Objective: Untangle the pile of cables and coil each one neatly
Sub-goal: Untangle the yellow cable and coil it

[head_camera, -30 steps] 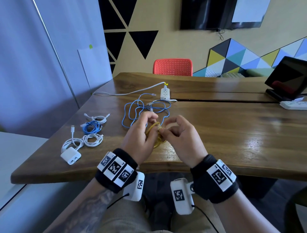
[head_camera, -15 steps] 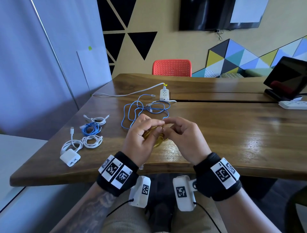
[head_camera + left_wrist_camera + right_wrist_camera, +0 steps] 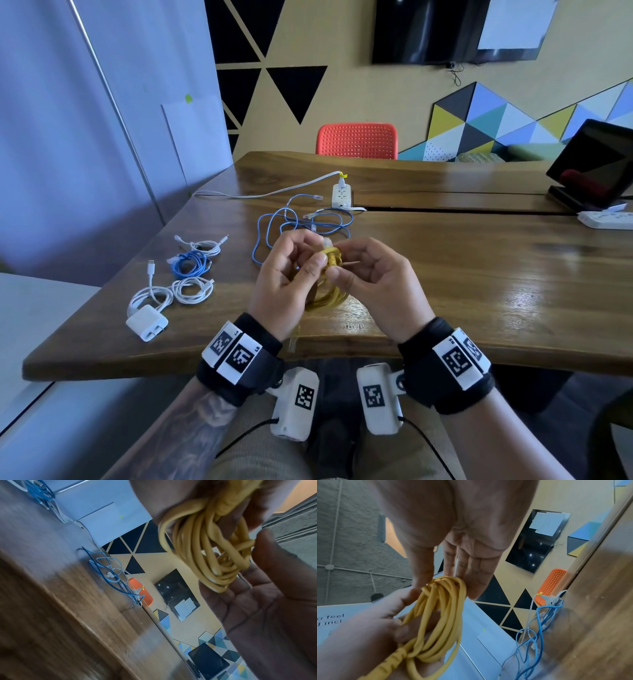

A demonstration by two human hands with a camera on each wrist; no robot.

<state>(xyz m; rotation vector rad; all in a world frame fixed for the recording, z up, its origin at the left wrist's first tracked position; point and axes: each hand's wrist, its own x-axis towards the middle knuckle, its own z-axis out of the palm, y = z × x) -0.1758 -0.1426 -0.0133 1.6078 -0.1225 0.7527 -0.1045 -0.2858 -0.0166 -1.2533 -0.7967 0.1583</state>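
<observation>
Both grips pinch the yellow cable (image 3: 334, 260) at its wrapped neck, left hand (image 3: 287, 284) and right hand (image 3: 373, 284) raised thumb to thumb above the bench (image 3: 479, 274)'s near edge, higher than a second ago, its clear plug now poking up, so this coil looks nearly tied off.

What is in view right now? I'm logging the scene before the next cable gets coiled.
yellow cable: 1, yellow, coiled, held over the near table edge
loose cables: tangled, light blue, mid-table
coiled cables: 4, three white, one blue, table's left part
charger: 1, white, near left
power strip: 1, white, far middle
table: 1, brown wood
chair: 1, orange-red, behind table
left hand: grips coil
right hand: pinches coil's wrapped top
</observation>
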